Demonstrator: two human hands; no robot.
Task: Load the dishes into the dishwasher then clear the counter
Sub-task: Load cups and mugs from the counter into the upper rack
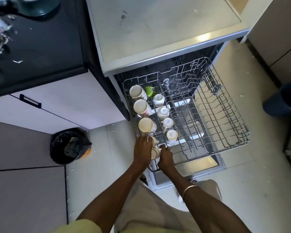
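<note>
Left hand (pixel 142 148) curled on small white ceramic cup (pixel 154 153) at near-left corner of grey wire dishwasher rack (pixel 225 115). Right hand (pixel 165 156) beside it, fingers bent on rack wire. Cup btw both hands, axis unclear.

On the pulled-out dishwasher rack (pixel 228 125), three tall patterned mugs (pixel 142 106) lie along its left edge, and four small white cups (pixel 163 112) stand upside down in a row just beside them. Two more pale cups (pixel 155 153) sit at the rack's near left corner, partly hidden between two hands, the left hand (pixel 142 148) and the right hand (pixel 165 157). One green item (pixel 149 90) lies toward the rack's far left corner. One black waste bin (pixel 69 146) and one blue bucket (pixel 284 100) stand on the floor. One dark green pot (pixel 39 5) sits at the far edge of the black counter (pixel 40 47).
</note>
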